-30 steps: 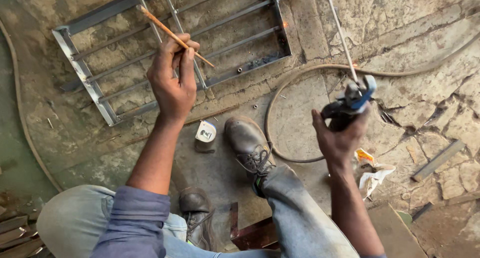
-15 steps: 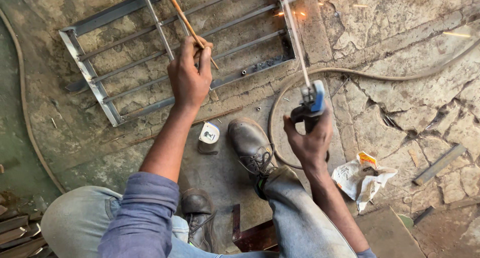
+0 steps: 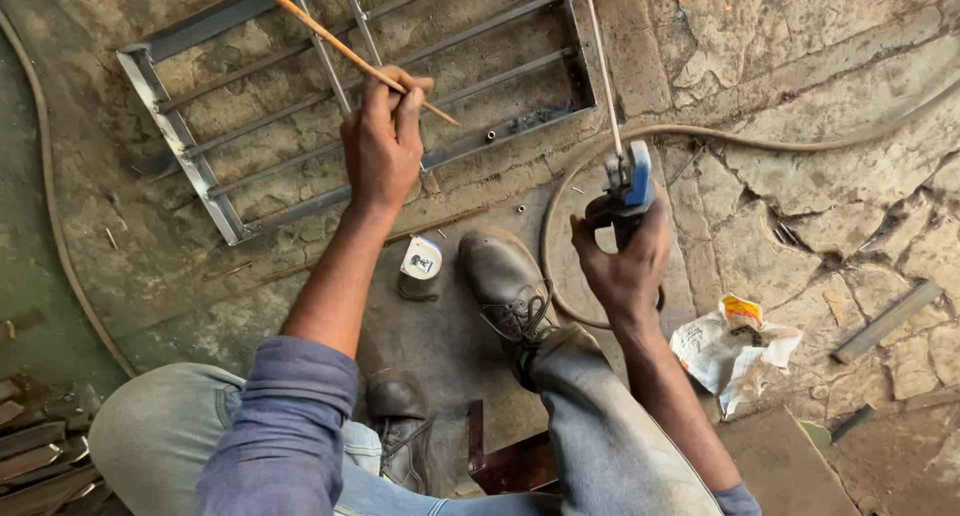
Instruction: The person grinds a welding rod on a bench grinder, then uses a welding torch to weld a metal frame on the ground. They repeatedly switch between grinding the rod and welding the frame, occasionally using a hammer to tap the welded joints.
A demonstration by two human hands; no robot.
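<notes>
My left hand (image 3: 385,141) grips a thin orange-brown rod (image 3: 330,41) that slants up to the left over a grey metal grille frame (image 3: 180,141) lying on the stone floor. My right hand (image 3: 625,261) holds a welding electrode holder (image 3: 628,181) with a blue and black clamp. A thin electrode (image 3: 600,61) rises from it, and its tip glows orange at the grille's far right corner. A cable (image 3: 560,206) curls around behind that hand.
My two leather shoes (image 3: 505,276) rest on the cracked stone floor, with a small tape measure (image 3: 420,261) beside them. A crumpled packet (image 3: 730,346) lies to the right, a flat metal strip (image 3: 885,321) beyond it. A hose (image 3: 50,216) runs along the left.
My right hand has swung the electrode holder left and forward until the tip meets the grille's corner. My left hand has stayed on the rod over the grille.
</notes>
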